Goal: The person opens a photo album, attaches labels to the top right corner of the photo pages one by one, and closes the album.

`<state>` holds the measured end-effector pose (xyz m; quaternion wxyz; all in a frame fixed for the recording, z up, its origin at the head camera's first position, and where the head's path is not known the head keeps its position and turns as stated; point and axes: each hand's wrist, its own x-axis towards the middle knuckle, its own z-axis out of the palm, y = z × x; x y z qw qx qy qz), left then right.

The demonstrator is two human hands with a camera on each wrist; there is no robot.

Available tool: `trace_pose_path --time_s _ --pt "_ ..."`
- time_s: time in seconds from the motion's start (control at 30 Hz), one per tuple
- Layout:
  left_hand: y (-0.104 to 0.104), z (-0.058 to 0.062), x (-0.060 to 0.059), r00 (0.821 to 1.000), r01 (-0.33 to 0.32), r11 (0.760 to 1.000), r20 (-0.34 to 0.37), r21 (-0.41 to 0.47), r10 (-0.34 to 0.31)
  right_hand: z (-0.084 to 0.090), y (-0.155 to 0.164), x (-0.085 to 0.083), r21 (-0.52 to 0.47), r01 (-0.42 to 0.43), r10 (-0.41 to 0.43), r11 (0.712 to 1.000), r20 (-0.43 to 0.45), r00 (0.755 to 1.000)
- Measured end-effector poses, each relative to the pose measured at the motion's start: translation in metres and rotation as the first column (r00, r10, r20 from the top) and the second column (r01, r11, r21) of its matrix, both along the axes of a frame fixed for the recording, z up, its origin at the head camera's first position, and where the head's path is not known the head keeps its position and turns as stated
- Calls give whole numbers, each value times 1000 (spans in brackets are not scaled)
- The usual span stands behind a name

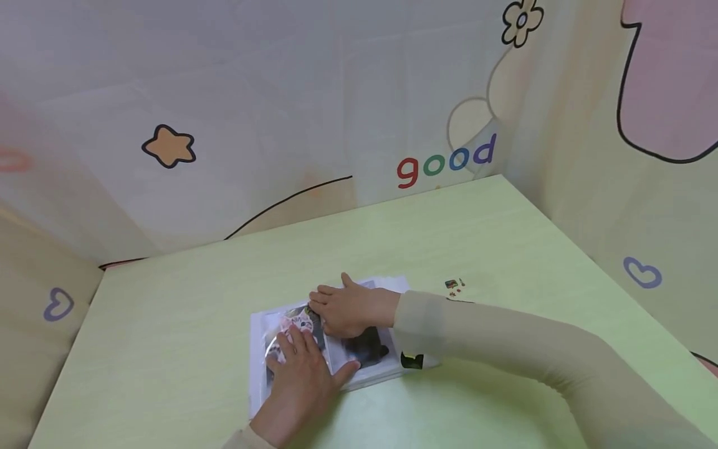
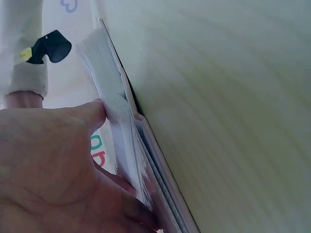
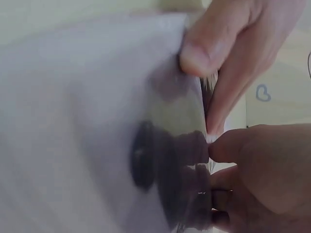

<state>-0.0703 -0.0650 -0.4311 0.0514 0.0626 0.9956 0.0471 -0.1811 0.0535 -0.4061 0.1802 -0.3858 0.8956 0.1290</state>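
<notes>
An album (image 1: 257, 355) with clear plastic pages lies open on the table, a pink-and-white cartoon figure (image 1: 297, 324) on its left page and a dark picture (image 1: 367, 349) on its right. My left hand (image 1: 303, 377) rests on the left page with fingers spread, its thumb reaching onto the right page. My right hand (image 1: 349, 310) presses flat near the fold, fingers pointing left. In the left wrist view, the stacked page edges (image 2: 119, 97) stand beside my left thumb. The right wrist view shows a glossy page (image 3: 97, 97) close up, with both hands at its edge.
Several tiny coloured pieces (image 1: 452, 284) lie on the pale green table (image 1: 168, 324), right of the album and beyond my right forearm. Printed cloth walls (image 1: 280, 125) enclose the table's back and sides. A black-and-yellow item (image 1: 412, 360) shows at my right sleeve.
</notes>
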Motion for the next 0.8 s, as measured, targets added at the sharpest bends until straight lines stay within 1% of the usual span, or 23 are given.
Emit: trace_pose_path --time_s 0.1,0.17,0.3,0.4,0.47,0.6,0.67,0.8 --pt "-1 0 0 1000 -4 1000 -4 -6 4 0 0 -4 -27 17 -17 999 24 1000" --pt "-1 0 0 1000 -4 1000 -6 -13 4 2 0 -4 -42 18 -17 999 24 1000" --pt "0 1 0 1000 -2 1000 -6 -15 2 5 1 5 -55 -8 7 998 -18 1000" --pt "1 1 0 1000 1 1000 -11 -5 -1 5 3 15 -33 -32 30 999 -56 998" --pt "2 1 0 1000 -1 1000 -10 4 1 5 3 18 -12 -38 37 999 -74 997" --pt "2 1 1 1000 -5 1000 3 -6 5 5 2 14 17 -42 44 999 -94 995" --pt "2 1 0 1000 -7 1000 11 -20 7 3 2 10 18 -41 42 999 -86 995" --pt "1 2 -1 999 -14 999 35 -38 16 1 2 4 -16 -22 22 1000 -48 999"
